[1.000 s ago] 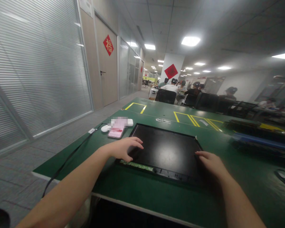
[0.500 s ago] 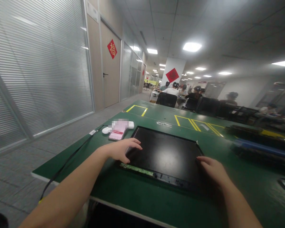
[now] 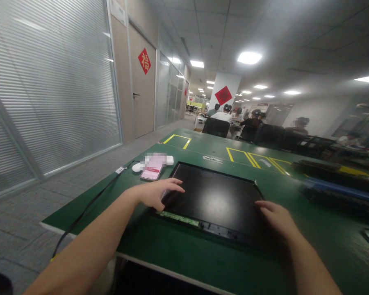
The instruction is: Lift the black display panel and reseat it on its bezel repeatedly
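A flat black display panel (image 3: pixel 215 196) lies on the green table (image 3: pixel 203 262), with a strip of green circuit board along its near edge. My left hand (image 3: pixel 155 192) rests on the panel's near left corner, fingers spread over the top and thumb at the edge. My right hand (image 3: pixel 275 215) lies at the panel's near right corner, fingers curved over its side. Both hands touch the panel, which stays flat on the table.
A pink phone (image 3: pixel 152 170) and a white charger (image 3: pixel 138 166) with a black cable (image 3: pixel 89 205) lie left of the panel. Dark and blue flat units (image 3: pixel 335 186) are stacked at the right. Yellow tape outlines (image 3: pixel 252 157) mark the far tabletop. Several people sit at desks beyond.
The camera has tilted slightly, so the scene has shifted a little in the picture. Both hands stay at the panel's near corners with hardly any movement.
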`<action>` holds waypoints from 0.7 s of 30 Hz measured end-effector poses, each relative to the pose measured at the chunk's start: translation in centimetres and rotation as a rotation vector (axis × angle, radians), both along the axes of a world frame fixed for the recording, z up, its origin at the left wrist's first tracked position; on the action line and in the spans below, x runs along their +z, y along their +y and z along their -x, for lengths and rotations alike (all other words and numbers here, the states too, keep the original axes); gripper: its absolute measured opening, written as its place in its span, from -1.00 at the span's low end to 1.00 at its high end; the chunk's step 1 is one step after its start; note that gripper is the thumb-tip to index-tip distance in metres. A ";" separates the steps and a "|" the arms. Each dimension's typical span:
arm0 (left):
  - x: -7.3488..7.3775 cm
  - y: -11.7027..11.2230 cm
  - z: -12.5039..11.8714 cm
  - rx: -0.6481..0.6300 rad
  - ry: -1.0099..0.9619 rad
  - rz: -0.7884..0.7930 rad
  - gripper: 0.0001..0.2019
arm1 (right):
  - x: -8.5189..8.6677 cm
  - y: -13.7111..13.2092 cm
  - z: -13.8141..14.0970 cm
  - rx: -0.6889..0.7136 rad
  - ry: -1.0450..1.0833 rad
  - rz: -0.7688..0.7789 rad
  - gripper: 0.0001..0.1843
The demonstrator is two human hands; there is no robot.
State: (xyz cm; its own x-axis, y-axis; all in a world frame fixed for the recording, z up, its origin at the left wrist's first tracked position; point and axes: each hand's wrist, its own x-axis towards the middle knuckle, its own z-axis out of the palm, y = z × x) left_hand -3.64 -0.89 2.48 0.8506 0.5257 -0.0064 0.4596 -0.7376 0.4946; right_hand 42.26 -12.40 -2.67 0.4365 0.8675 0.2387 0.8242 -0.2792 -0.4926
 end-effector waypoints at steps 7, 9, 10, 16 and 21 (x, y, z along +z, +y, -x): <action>0.4 -0.2 -0.1 0.009 0.020 0.016 -0.17 | -0.1 0.0 -0.1 0.041 0.020 0.037 -0.64; 0.5 -0.3 -0.1 0.015 0.019 0.017 -0.18 | -0.1 0.0 -0.1 0.040 0.020 0.039 -0.65; 0.5 -0.3 -0.1 0.018 0.020 0.015 -0.19 | -0.1 0.0 -0.1 0.038 0.020 0.042 -0.65; 0.4 -0.3 -0.2 0.029 0.030 0.012 -0.23 | 0.1 0.0 0.2 0.031 0.024 0.058 -0.66; 0.5 -0.4 -0.2 0.040 0.029 0.031 -0.23 | 0.2 0.0 0.3 0.016 0.039 0.078 -0.64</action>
